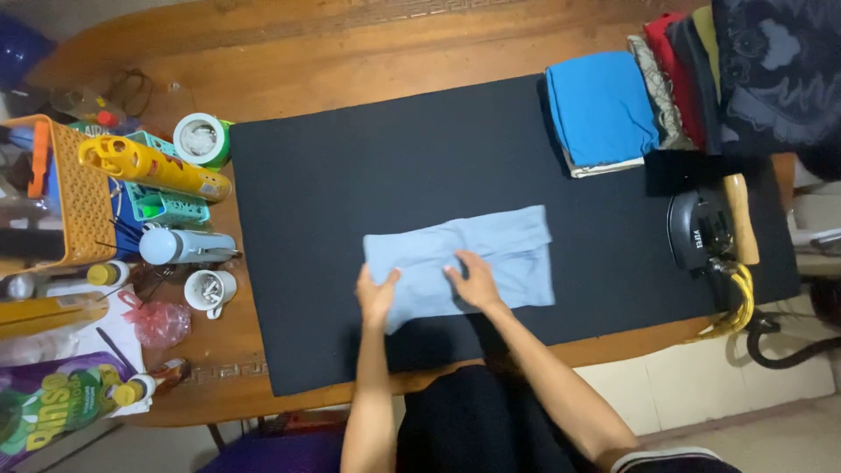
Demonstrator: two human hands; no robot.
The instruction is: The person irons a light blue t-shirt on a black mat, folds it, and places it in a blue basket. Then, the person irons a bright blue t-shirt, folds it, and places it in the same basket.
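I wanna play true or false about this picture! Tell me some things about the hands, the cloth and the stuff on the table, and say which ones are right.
1. Both hands rest on the light blue cloth. True: the left hand is on its left end, the right hand near its middle.
2. The cloth lies on a black mat. True.
3. The iron sits on the cloth. False: it stands apart, at the mat's right side.
4. The folded bright blue garment is under the right hand. False: it lies at the mat's far edge, untouched.
5. The yellow spray can lies left of the mat. True.
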